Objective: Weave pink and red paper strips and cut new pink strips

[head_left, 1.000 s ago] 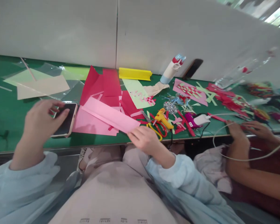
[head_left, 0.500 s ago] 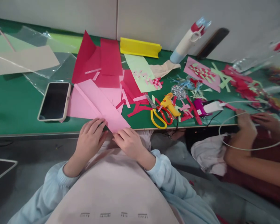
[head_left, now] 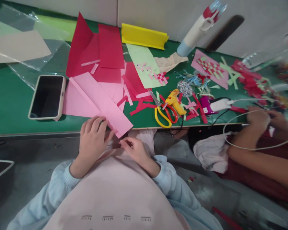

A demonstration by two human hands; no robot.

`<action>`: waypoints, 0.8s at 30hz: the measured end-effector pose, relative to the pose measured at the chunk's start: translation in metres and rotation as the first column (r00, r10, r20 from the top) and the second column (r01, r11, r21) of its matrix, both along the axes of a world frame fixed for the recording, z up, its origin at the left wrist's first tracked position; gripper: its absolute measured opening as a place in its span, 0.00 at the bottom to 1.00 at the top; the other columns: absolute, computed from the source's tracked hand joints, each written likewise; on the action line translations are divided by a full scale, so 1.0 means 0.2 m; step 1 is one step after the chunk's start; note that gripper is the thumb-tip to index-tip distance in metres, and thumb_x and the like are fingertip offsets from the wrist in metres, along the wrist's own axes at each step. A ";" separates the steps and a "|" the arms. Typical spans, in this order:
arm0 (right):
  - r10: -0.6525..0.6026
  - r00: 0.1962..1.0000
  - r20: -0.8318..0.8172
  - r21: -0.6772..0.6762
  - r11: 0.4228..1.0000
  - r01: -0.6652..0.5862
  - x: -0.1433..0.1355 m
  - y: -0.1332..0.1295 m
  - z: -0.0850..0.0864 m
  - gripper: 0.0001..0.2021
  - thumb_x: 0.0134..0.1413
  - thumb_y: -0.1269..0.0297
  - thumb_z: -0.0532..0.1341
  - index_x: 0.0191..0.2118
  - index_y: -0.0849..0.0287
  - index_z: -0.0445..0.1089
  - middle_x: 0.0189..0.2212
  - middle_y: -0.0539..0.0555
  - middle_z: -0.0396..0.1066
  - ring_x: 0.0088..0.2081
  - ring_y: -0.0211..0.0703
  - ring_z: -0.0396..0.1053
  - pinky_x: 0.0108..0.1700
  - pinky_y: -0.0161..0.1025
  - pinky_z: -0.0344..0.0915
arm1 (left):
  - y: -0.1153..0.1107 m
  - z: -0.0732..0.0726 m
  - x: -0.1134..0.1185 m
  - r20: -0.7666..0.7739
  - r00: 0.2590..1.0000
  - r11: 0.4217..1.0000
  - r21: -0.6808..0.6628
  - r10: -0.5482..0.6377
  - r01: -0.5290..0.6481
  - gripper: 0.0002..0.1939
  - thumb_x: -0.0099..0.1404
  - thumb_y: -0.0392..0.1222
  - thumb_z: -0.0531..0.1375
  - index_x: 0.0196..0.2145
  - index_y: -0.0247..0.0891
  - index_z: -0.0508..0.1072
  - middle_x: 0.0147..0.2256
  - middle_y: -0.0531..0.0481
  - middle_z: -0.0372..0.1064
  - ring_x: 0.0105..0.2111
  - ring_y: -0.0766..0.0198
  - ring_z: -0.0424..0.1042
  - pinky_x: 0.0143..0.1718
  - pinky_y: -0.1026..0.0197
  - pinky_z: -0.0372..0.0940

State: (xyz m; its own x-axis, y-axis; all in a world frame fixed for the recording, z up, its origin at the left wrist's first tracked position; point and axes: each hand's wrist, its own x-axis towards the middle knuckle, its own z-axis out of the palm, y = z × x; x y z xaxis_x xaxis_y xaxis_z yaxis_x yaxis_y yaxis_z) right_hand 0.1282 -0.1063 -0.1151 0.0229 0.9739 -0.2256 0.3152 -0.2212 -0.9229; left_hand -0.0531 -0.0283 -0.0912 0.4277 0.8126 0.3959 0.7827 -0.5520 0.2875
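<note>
A folded pink paper sheet (head_left: 108,107) lies slantwise, its near corner jutting past the table edge. A narrow strip is turned over along its left long side. My left hand (head_left: 93,140) has its fingers bent together on the near-left end of the fold, with the thumb against the paper's near edge. Close by the jutting corner, my right hand (head_left: 136,151) is closed in a pinch, thumb and forefinger together. Whether paper is between those fingertips I cannot tell. Another pink sheet (head_left: 70,102) lies underneath, next to a phone (head_left: 47,97).
Scissors (head_left: 163,117) and a yellow glue gun (head_left: 175,101) lie at right among paper strips. Red folded card (head_left: 111,48), a yellow folded piece (head_left: 144,35) and a bottle (head_left: 194,32) stand behind. Another person's hand (head_left: 258,116) works at right, near a white cable (head_left: 261,148).
My right hand has slid off the paper toward me and now pinches beside its corner. My left hand stays by the fold, its thumb shifted toward the near end.
</note>
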 end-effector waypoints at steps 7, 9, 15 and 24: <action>-0.303 0.829 -0.470 -0.329 0.932 0.154 -0.06 0.10 0.02 0.24 0.43 0.41 0.69 0.32 0.60 0.74 0.24 0.49 0.72 0.22 0.32 0.62 0.24 0.32 0.57 | -0.02 0.00 0.03 0.001 0.999 0.998 -0.047 0.034 -0.034 0.18 0.68 0.48 0.61 0.52 0.37 0.72 0.54 0.34 0.73 0.58 0.38 0.68 0.59 0.38 0.59; -0.327 0.825 -0.461 -0.358 0.919 0.165 -0.08 0.11 0.02 0.24 0.39 0.41 0.70 0.29 0.59 0.71 0.21 0.49 0.71 0.20 0.31 0.61 0.22 0.32 0.54 | -0.02 0.00 0.03 -0.014 0.999 0.999 -0.031 0.034 -0.034 0.19 0.68 0.48 0.61 0.52 0.36 0.72 0.54 0.34 0.73 0.57 0.38 0.69 0.59 0.40 0.60; -0.374 0.786 -0.492 -0.384 0.904 0.190 -0.09 0.12 0.03 0.24 0.39 0.42 0.70 0.30 0.58 0.68 0.19 0.47 0.70 0.17 0.31 0.59 0.19 0.31 0.51 | -0.02 0.03 0.02 0.010 1.000 0.999 -0.020 0.029 -0.029 0.16 0.69 0.45 0.60 0.52 0.38 0.72 0.54 0.36 0.74 0.58 0.42 0.69 0.60 0.42 0.59; -0.379 0.765 -0.520 -0.389 0.903 0.183 -0.09 0.11 0.01 0.22 0.41 0.44 0.71 0.28 0.59 0.69 0.18 0.47 0.70 0.16 0.30 0.59 0.18 0.29 0.52 | -0.10 0.04 0.00 0.294 0.925 0.744 -0.667 0.242 0.017 0.17 0.66 0.52 0.59 0.24 0.42 0.73 0.21 0.51 0.69 0.23 0.61 0.66 0.28 0.58 0.59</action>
